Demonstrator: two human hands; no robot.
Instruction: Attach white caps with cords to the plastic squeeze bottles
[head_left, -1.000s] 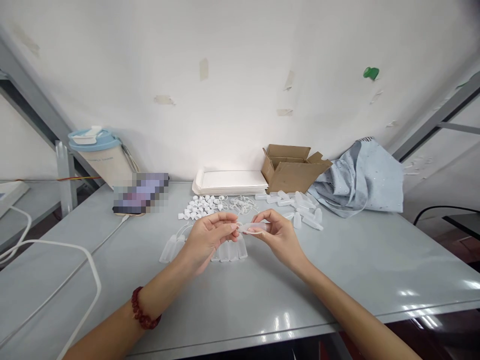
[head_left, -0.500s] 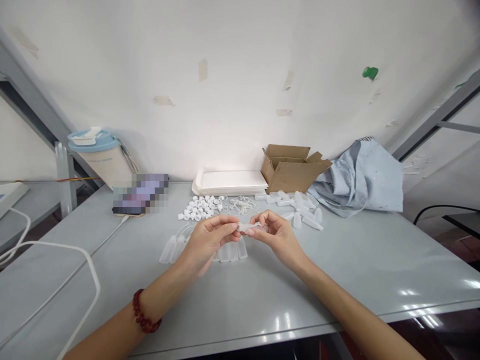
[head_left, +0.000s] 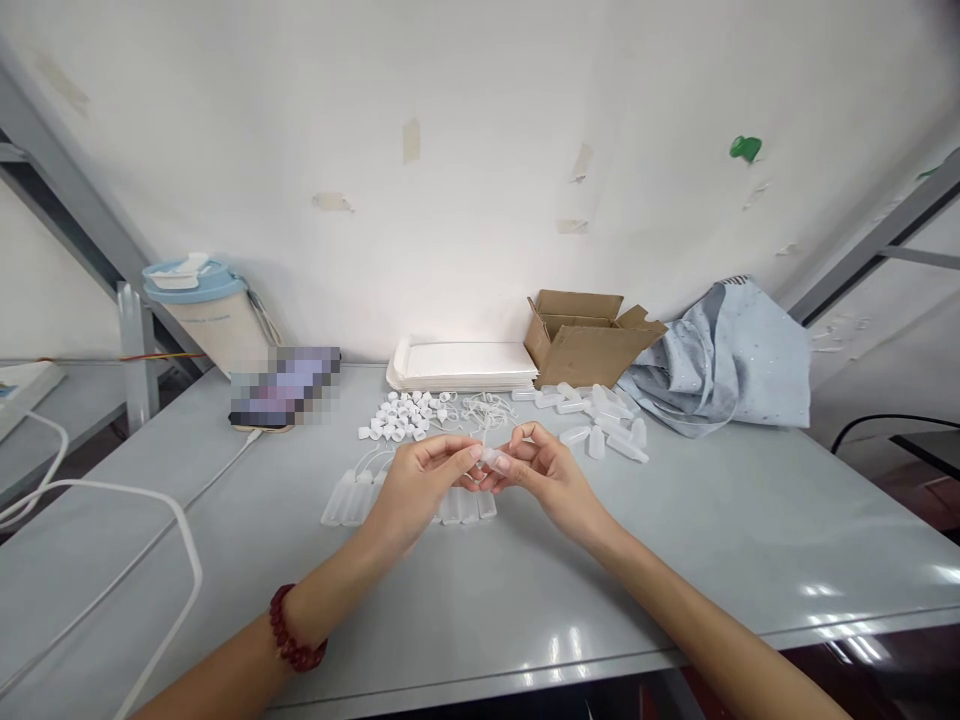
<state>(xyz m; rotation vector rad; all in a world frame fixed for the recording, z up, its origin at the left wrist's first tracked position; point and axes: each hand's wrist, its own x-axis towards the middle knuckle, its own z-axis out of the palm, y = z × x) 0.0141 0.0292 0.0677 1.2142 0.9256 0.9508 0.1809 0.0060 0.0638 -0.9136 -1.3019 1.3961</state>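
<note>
My left hand (head_left: 421, 485) and my right hand (head_left: 553, 478) meet over the table, thumbs and fingers pinching one small translucent plastic bottle (head_left: 492, 457) between them. Most of it is hidden by my fingers; a thin white cord seems to rise from its left end. Below and behind my left hand lie several translucent bottles (head_left: 341, 498) in a row, some with cord loops. Just beyond my hands are a pile of small white caps (head_left: 401, 412) and a tangle of white cords (head_left: 487, 408). More loose translucent bottles (head_left: 619, 432) are scattered beyond my right hand.
A stack of white envelopes (head_left: 469, 362) and an open cardboard box (head_left: 596, 350) stand against the wall. Right of them is a light blue cloth bag (head_left: 720, 365). A tumbler (head_left: 214, 320) and a phone (head_left: 289, 385) on a white cable (head_left: 202, 490) are at left.
My right hand has turned and drawn closer to my left, covering more of the bottle. A cord now shows upright above it. The view has shifted slightly.
</note>
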